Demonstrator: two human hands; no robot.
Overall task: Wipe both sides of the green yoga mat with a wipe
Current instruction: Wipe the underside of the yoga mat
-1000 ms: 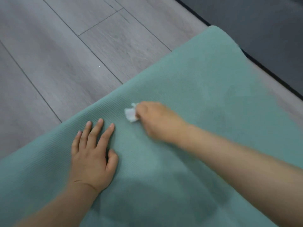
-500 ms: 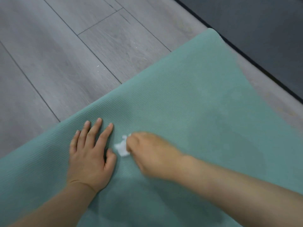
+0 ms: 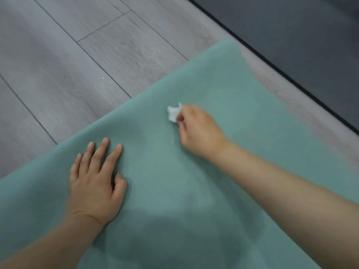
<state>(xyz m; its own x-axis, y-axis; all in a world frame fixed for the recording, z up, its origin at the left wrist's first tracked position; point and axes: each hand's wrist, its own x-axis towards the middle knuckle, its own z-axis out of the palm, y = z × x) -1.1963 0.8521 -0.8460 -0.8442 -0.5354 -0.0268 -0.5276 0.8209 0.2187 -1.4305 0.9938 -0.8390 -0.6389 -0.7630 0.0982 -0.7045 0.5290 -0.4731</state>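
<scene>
The green yoga mat [image 3: 223, 84] lies flat on the floor, running from the lower left toward the upper right, its far corner rounded. My left hand [image 3: 95, 181] rests palm down on the mat near its left edge, fingers straight and spread. My right hand [image 3: 198, 131] holds a small crumpled white wipe [image 3: 173, 113] in its curled fingers and presses it onto the mat, in the middle of the mat's width. Most of the wipe is hidden under the fingers.
Grey wood-look floor planks [image 3: 87, 65] extend to the left of and beyond the mat. A dark grey mat or rug [image 3: 310, 45] with a black edge lies at the upper right, a strip of floor between it and the green mat.
My right hand first slid the wipe toward me, close to my left thumb, then away again toward the mat's far part. My left hand stayed pressed in place.
</scene>
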